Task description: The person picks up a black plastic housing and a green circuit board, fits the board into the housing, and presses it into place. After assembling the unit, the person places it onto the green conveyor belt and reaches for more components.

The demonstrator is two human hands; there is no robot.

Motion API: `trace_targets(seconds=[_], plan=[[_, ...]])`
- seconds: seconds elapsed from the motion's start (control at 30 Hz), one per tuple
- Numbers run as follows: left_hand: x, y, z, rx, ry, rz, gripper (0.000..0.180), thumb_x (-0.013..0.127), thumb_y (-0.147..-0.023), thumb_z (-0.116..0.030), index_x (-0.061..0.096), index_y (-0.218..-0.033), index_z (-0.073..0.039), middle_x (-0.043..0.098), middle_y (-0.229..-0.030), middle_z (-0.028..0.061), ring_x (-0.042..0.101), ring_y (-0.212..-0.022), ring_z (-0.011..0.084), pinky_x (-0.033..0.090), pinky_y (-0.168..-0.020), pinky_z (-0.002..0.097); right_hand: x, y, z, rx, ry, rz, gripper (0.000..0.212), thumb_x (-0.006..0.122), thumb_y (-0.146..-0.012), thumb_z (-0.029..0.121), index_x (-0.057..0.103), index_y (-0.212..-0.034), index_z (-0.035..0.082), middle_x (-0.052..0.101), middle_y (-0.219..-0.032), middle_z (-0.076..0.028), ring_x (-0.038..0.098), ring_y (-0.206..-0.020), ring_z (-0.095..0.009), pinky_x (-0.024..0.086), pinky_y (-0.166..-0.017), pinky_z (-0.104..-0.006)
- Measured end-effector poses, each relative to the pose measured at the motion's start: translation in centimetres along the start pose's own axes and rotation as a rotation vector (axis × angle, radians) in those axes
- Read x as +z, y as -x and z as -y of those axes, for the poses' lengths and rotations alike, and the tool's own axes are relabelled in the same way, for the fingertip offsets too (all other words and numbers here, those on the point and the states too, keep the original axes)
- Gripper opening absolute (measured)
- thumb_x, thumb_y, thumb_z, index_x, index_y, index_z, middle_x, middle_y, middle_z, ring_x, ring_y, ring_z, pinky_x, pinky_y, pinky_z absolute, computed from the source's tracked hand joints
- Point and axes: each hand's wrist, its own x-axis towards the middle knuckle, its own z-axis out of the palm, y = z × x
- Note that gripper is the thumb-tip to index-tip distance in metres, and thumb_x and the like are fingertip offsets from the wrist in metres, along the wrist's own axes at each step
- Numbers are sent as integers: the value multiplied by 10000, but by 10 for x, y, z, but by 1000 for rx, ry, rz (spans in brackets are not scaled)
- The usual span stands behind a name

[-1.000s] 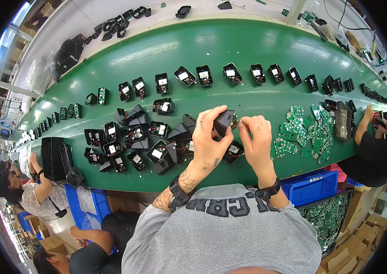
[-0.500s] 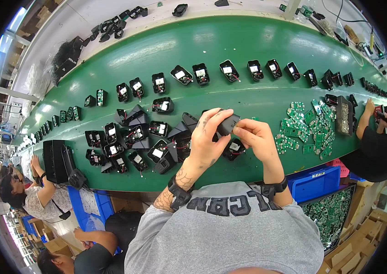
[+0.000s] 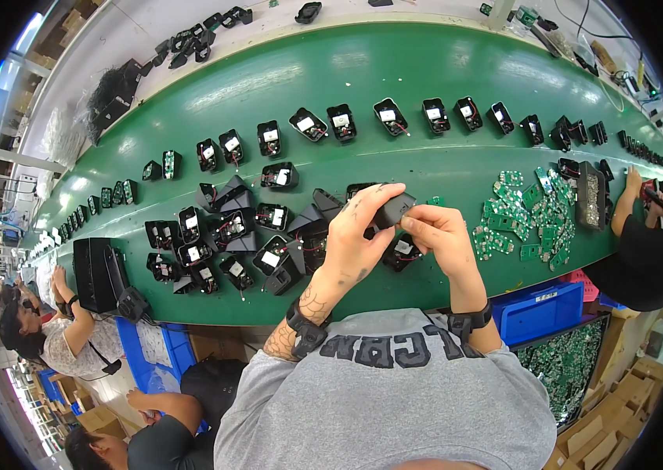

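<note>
Above the near part of the green bench (image 3: 394, 301), my left hand (image 3: 355, 235) grips a black plastic housing (image 3: 395, 210), fingers over its top and thumb below. My right hand (image 3: 444, 236) pinches with thumb and forefinger at the housing's right edge; whatever lies between those fingertips is too small to make out. The housing's inside is turned out of sight. Just below it sits an open black housing (image 3: 402, 251) with wires, partly covered by my hands. Left of my hands, several similar housings (image 3: 272, 254) with red wires and white parts lie clustered.
A row of open black housings (image 3: 341, 121) runs along the bench. To the right lie a heap of green circuit boards (image 3: 531, 207) and a long bin (image 3: 590, 196) of small parts. A blue crate (image 3: 543, 313) stands by the near edge. Other people work at both sides.
Both hands stay at the same housing, which has shifted very slightly to the right. The view has moved a little; the grip looks the same.
</note>
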Motion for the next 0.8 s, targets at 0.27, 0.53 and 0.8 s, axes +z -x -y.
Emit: trace_targets(seconds=[0.27,0.53,0.8], plan=[[4,0,0,-86,80,28,481,661,-764,58,590,-1214,-96,626,-1156,74,637,-1015,180,574,-745,271,-4,1,-5,-1,59,-2,151,642,-883,119,694,-937,-12,562,-657,33,442,-510,-32,320,-459,-201],[8,1,5,-14,25,9,487,672,-731,59,613,-1188,-100,633,-1131,86,639,-1004,172,573,-730,278,-2,2,-12,73,-103,-59,144,626,-901,127,662,-890,-12,589,-687,20,488,-543,-32,366,-488,-184],[28,13,-7,-329,489,-103,505,674,-789,60,489,-1251,-25,566,-1156,80,604,-995,151,541,-804,269,-12,1,-8,-70,-165,-185,146,587,-907,100,648,-948,-26,660,-950,-65,624,-853,-128,500,-749,-259]])
